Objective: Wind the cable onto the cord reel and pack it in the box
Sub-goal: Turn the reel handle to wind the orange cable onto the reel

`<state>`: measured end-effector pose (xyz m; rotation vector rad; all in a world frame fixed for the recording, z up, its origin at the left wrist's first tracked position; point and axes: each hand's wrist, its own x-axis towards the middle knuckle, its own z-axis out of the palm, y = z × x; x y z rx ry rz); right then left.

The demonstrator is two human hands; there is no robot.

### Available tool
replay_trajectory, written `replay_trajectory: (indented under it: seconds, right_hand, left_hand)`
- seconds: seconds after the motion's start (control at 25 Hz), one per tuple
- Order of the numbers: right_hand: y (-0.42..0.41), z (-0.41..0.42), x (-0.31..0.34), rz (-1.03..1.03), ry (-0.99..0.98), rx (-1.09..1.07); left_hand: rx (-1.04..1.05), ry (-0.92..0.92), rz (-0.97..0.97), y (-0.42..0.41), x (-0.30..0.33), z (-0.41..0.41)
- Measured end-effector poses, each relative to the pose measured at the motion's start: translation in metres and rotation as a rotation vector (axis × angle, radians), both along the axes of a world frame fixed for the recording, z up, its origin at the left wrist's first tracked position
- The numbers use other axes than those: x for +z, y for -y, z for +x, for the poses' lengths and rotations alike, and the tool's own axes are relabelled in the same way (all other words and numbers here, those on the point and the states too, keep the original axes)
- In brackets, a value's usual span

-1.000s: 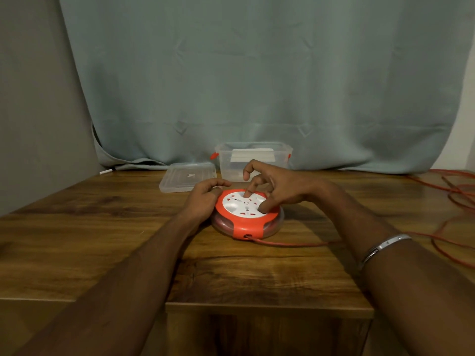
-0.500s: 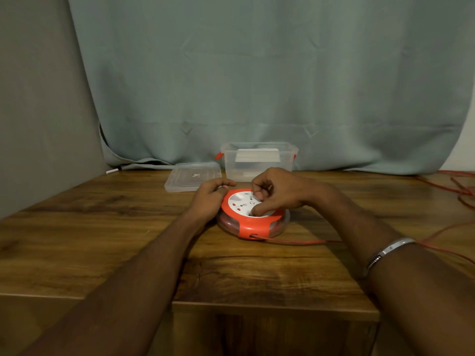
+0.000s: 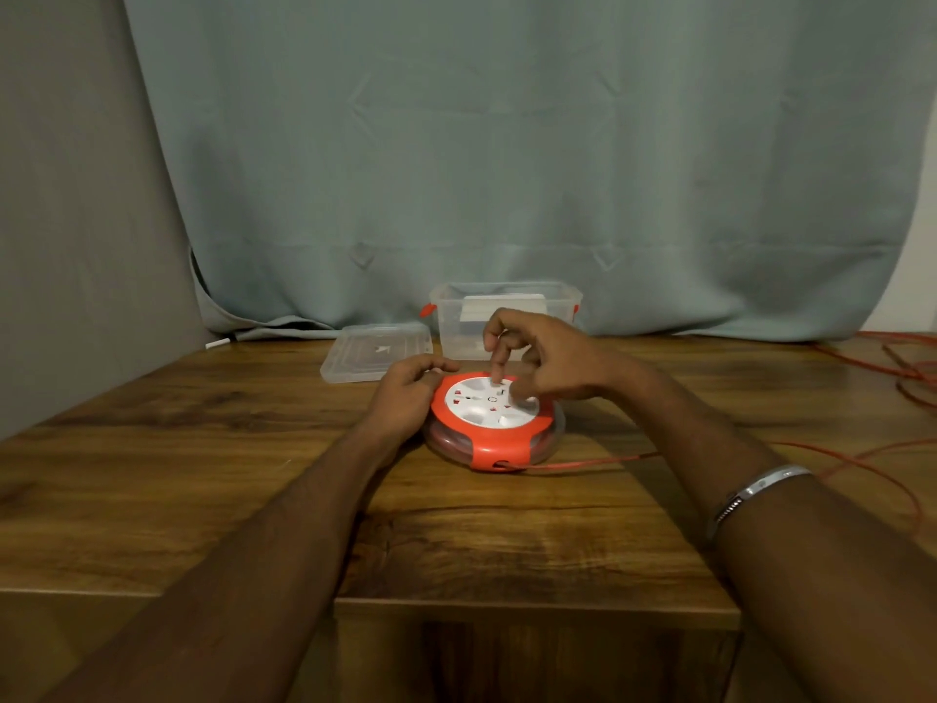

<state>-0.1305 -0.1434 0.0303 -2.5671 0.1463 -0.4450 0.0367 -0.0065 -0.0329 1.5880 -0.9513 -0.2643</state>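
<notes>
On the table [image 3: 213, 479], centre, the cord reel [image 3: 494, 426] lay flat: orange rim, white socket face up, clear lower housing with wound orange turns visible through it. Left hand [image 3: 405, 398] sat against the reel's left edge, fingers [image 3: 431, 365] curled round the rim, gripping it. Right hand [image 3: 550, 357] hovered over the reel's white face, fingers bent; one fingertip pointed down onto the face near its far side. Lower fingers were blurred, so I couldn't tell whether they pinched anything on the face or just touched it.

Cable [image 3: 598, 464] exited the slot on the reel's near side and ran right of the reel across the table, under the right forearm, to loose orange loops at the far right edge. Most of that length sat off the reel.

Just behind the reel stood the box [image 3: 507, 301], clear plastic, open top, orange clips on both ends, something white and flat inside. Left of the box and behind-left of the reel, the clear lid [image 3: 365, 352] lay flat on the table, apart from the reel. Behind the box hung a grey-green curtain [image 3: 507, 144]. Right forearm carried a silver bangle [image 3: 755, 492].
</notes>
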Motion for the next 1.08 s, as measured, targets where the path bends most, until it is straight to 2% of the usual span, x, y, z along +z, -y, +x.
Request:
replay_trajectory:
  seconds: [0.12,0.2,0.52,1.08]
  right_hand:
    - [0.008,-0.002,0.001,0.036,-0.166,0.051]
    - [0.011,0.0,0.0,0.052,-0.2,0.055]
    - [0.014,0.001,-0.004,0.104,-0.177,-0.012]
    - [-0.003,0.006,-0.007,-0.065,-0.127,-0.089]
  left_hand:
    - [-0.015,0.026,0.003,0.0,0.002,-0.001]
    - [-0.017,0.039,0.018,-0.002,0.002,-0.002]
    - [0.018,0.041,0.015,-0.003,0.003,-0.003]
    - [0.016,0.029,-0.006,-0.003,0.003,-0.003]
